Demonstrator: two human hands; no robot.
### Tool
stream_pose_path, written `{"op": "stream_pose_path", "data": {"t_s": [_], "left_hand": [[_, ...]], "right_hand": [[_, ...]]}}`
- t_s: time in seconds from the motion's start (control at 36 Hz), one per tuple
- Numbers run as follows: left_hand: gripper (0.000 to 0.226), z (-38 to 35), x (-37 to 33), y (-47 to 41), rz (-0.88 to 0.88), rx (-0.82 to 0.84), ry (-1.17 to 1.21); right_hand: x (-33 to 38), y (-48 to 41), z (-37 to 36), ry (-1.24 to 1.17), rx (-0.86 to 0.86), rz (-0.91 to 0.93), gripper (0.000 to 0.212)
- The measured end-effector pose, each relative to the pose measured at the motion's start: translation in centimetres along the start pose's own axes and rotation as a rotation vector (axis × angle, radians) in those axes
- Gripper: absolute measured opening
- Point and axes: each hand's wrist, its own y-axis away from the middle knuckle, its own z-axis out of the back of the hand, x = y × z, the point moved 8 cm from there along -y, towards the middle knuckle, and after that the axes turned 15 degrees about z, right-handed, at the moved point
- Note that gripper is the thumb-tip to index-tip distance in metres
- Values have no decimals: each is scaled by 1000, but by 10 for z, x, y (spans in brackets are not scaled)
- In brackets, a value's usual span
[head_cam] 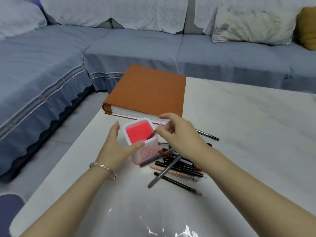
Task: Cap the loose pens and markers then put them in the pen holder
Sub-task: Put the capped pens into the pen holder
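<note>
Pinching a pen: that's the right grip (177,132), centre of the frame, thumb and fingertips closed on the top end of a thin dark pen (152,134)
Pen itself: tilted, lower end already down inside the pen holder (148,151), upper end poking out over the right side of the rim
Pen holder: white, squarish, glowing red inside, standing upright on the worktop (239,134) just in front of the album
Left grip (116,147): cupped round the holder, thumb curled across the near wall, fingers straight along the left wall; honestly can't tell if those fingers actually touch it
Left wrist: has a pinkish metal bracelet (102,168) on it
Loose pile (181,165): a messy heap of mostly black pens just to the lower right of the holder, partly under the right forearm; no idea which have caps, too blurry
Grey pen (162,173): lying slantwise over the heap, lower end pointing to the bottom of the frame
Black pencil (177,183): nearest edge of the heap, flat on the worktop
Stray pen (207,135): dark, off on its own right of the right grip
Album (147,93): thick, orange-brown cover, closed, flat at the far left corner of the worktop
Background: blue-grey sofa (119,48) across the top, leaf-print pillow (253,23) and a mustard cushion (307,28) upper right
</note>
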Motion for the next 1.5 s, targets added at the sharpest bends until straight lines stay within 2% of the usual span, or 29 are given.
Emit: {"op": "stream_pose_path", "data": {"t_s": [0.08, 0.14, 0.22, 0.39, 0.56, 0.64, 0.75, 0.86, 0.89, 0.94, 1.06, 1.14, 1.28, 1.39, 1.5], "left_hand": [[76, -5, 0, -1, -27, 83, 94], [68, -1, 1, -2, -63, 70, 114], [71, 8, 6, -4, -70, 45, 152], [71, 22, 13, 0, -79, 47, 184], [71, 23, 14, 4, -74, 53, 183], [70, 19, 13, 5, -71, 57, 187], [71, 11, 10, 5, -79, 68, 165], [73, 5, 4, 2, -100, 97, 136], [73, 3, 2, 2, -110, 106, 118], [74, -1, -2, 2, -117, 118, 85], [83, -4, -6, 1, -106, 109, 81], [83, -3, -8, 3, -114, 68, 73], [75, 4, 1, 13, -148, 131, 68], [75, 11, 14, 28, -167, 242, -7], [80, 12, 24, 41, -151, 279, -11]], "right_hand": [[-16, 14, 7, 99, 50, -35, 36], [-30, 28, 16, 255, 89, -40, 35], [-47, 45, 9, 467, 266, 63, 37], [-55, 44, -40, 648, 510, 324, 45], [-48, 39, -58, 913, 504, 526, 27], [-46, 47, -54, 962, 525, 510, 31], [-46, 59, -37, 925, 535, 421, 32], [-41, 77, -10, 781, 513, 272, 8], [-42, 82, -2, 707, 507, 198, 11], [-43, 92, 11, 440, 444, 25, 16], [-42, 101, 31, -204, 171, -329, 34], [-36, 102, 31, -460, 146, -458, 32], [-11, 80, 38, -359, 213, -340, 31], [20, 49, 36, -213, 204, -170, 16], [39, 19, 9, 75, 332, -45, 13]]}}
